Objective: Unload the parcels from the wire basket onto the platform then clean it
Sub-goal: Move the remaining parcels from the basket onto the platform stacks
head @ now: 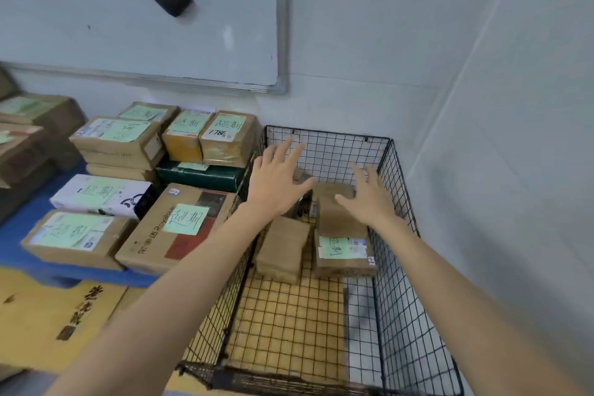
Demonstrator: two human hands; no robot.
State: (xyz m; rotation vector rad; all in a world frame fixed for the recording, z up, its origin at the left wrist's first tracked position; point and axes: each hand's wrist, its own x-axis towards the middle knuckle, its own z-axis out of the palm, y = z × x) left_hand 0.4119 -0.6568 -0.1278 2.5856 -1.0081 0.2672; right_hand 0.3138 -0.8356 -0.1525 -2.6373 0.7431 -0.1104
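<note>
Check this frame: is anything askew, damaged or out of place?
Nothing looks damaged or spilled. The parcels left in the wire basket lie jumbled at differing angles at its far end, unlike the stacked boxes set neatly on the blue platform.

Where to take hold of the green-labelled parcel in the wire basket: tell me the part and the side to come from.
Come from above and take the green-labelled parcel by its near short end. It lies flat, and that end faces bare basket floor, while the wire basket wall stands close on its right and a plain brown parcel lies close on its left.
</note>
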